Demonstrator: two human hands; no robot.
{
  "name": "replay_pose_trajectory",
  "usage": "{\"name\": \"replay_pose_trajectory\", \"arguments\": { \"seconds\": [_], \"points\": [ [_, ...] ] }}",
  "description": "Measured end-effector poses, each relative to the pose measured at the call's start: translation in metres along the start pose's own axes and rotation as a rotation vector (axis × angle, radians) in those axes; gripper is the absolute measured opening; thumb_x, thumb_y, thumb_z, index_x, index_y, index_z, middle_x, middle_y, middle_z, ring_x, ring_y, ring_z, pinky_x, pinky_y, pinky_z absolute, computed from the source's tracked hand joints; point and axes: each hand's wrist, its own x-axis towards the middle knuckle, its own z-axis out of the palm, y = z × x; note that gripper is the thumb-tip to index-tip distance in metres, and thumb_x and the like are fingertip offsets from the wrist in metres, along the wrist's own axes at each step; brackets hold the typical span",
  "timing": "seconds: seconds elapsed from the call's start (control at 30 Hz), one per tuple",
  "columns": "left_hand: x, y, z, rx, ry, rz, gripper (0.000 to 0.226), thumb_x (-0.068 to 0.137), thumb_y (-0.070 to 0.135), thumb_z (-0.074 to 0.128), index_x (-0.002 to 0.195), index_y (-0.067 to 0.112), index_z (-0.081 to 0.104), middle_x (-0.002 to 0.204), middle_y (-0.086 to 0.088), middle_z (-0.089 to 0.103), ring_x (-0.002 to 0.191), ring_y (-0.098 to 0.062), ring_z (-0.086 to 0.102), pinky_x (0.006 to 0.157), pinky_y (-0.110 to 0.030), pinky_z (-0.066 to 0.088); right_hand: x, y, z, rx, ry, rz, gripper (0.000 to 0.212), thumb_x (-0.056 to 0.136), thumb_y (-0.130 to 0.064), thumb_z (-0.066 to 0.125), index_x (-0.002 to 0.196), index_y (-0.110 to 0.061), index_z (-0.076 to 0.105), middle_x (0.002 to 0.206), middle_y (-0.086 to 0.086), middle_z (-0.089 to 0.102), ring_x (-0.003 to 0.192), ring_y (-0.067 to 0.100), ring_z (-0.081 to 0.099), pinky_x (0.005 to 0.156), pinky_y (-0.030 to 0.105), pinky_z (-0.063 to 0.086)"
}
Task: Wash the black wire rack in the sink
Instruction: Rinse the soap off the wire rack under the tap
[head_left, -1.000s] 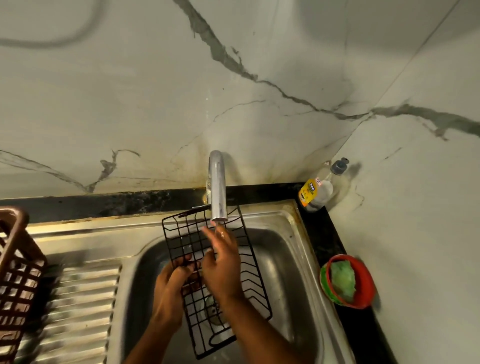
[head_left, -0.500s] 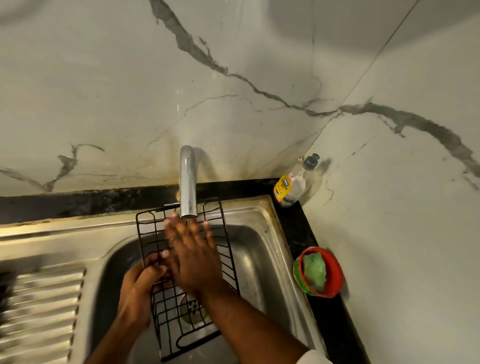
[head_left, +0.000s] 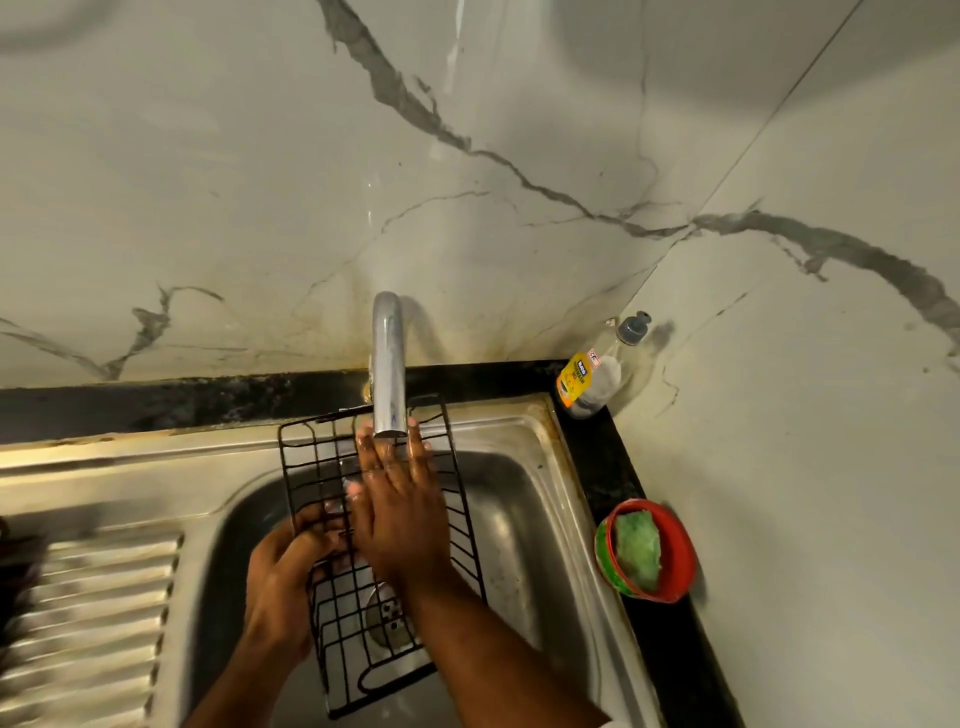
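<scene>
Black wire makes up the rack (head_left: 384, 639) I am washing; it stands tilted in the steel sink (head_left: 519, 519), near end down in the basin over the drain (head_left: 387, 618), far end leaning up by the sink's back rim. My left hand (head_left: 283, 582) holds the rack's left side about midway, its grip curled round the wires. My right hand (head_left: 400, 514) lies flat on the grid, grip spread wide, fingers straight and wet, fingertips reaching just under the mouth of the chrome tap (head_left: 388, 364). Left of the basin I see the ribbed draining board (head_left: 98, 623). On the black table edge to the right sits a red bowl (head_left: 680, 551) holding a green scrub pad (head_left: 638, 551). Farther back, in the corner against the marble wall (head_left: 260, 182), stands a dish soap bottle (head_left: 589, 376) with a yellow label.
</scene>
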Motion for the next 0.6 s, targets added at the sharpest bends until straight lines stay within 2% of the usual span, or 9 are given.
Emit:
{"name": "replay_pose_trajectory", "arguments": {
  "seconds": [0.13,0.23,0.27,0.33,0.4,0.43,0.47,0.57,0.6],
  "points": [
    [0.000,-0.008,0.001,0.055,-0.012,0.016,0.045,0.071,0.020,0.060,0.112,0.003,0.071,0.102,-0.021,0.075,0.099,-0.044,0.069,0.087,-0.059,0.056,-0.010,-0.010,0.009,0.001,0.056,0.233,0.061,0.109,-0.043,0.025,0.162,-0.019,0.008,0.170,0.001,-0.002,0.156,0.020,-0.014,0.125,0.042,0.000],
    [-0.004,-0.008,0.001,0.089,-0.048,0.024,0.040,0.071,0.022,0.060,0.105,0.007,0.073,0.098,-0.014,0.077,0.097,-0.038,0.069,0.084,-0.056,0.056,-0.014,-0.016,0.014,0.056,0.027,0.313,0.067,0.108,-0.048,0.020,0.162,-0.017,-0.004,0.169,0.003,-0.016,0.155,0.022,-0.018,0.125,0.044,-0.003],
    [-0.005,-0.006,0.001,0.092,-0.058,0.024,0.036,0.071,0.022,0.059,0.100,0.007,0.073,0.095,-0.013,0.077,0.095,-0.037,0.069,0.082,-0.053,0.055,-0.017,-0.016,0.013,0.060,-0.011,0.262,0.067,0.108,-0.049,0.020,0.162,-0.019,-0.005,0.169,0.002,-0.017,0.154,0.023,-0.020,0.125,0.046,-0.004],
    [-0.004,-0.002,0.001,0.085,-0.077,0.018,0.032,0.071,0.022,0.058,0.092,0.002,0.071,0.088,-0.014,0.076,0.092,-0.039,0.068,0.078,-0.048,0.053,-0.022,-0.017,0.011,0.035,-0.102,-0.031,0.067,0.108,-0.047,0.028,0.162,-0.021,-0.003,0.170,-0.001,-0.013,0.155,0.022,-0.020,0.126,0.050,-0.001],
    [-0.003,0.002,0.001,0.061,-0.078,0.009,0.037,0.070,0.022,0.058,0.097,0.000,0.071,0.091,-0.015,0.077,0.092,-0.037,0.069,0.077,-0.047,0.054,-0.020,-0.011,0.005,0.016,-0.168,-0.277,0.069,0.107,-0.043,0.037,0.163,-0.021,0.002,0.170,-0.003,-0.008,0.155,0.018,-0.016,0.127,0.049,0.003],
    [-0.002,0.004,0.001,0.046,-0.077,0.010,0.039,0.071,0.021,0.058,0.101,0.000,0.071,0.093,-0.016,0.077,0.092,-0.037,0.070,0.077,-0.048,0.055,-0.016,-0.007,0.003,0.000,-0.155,-0.303,0.067,0.107,-0.042,0.036,0.163,-0.022,0.004,0.170,-0.004,-0.005,0.156,0.018,-0.015,0.127,0.049,0.003],
    [-0.001,0.004,0.000,0.039,-0.076,0.013,0.040,0.072,0.020,0.058,0.103,0.001,0.072,0.096,-0.017,0.077,0.093,-0.037,0.071,0.077,-0.050,0.056,-0.012,-0.004,0.003,-0.018,-0.106,-0.257,0.062,0.108,-0.040,0.033,0.163,-0.024,0.007,0.170,-0.005,-0.002,0.156,0.018,-0.013,0.127,0.048,0.002],
    [0.004,0.004,-0.002,0.063,-0.089,0.024,0.045,0.073,0.022,0.060,0.111,0.002,0.072,0.102,-0.019,0.076,0.098,-0.039,0.071,0.085,-0.055,0.057,-0.008,-0.004,0.006,-0.020,0.079,0.217,0.057,0.109,-0.039,0.028,0.162,-0.021,0.016,0.170,0.000,0.006,0.157,0.022,-0.008,0.126,0.048,0.007],
    [0.006,0.003,-0.003,0.081,-0.101,0.023,0.046,0.072,0.024,0.062,0.112,0.004,0.072,0.103,-0.017,0.076,0.100,-0.038,0.070,0.087,-0.056,0.057,-0.008,-0.008,0.009,-0.008,0.101,0.315,0.058,0.109,-0.041,0.027,0.161,-0.020,0.016,0.170,0.002,0.006,0.157,0.023,-0.009,0.125,0.048,0.007]
  ]
}}
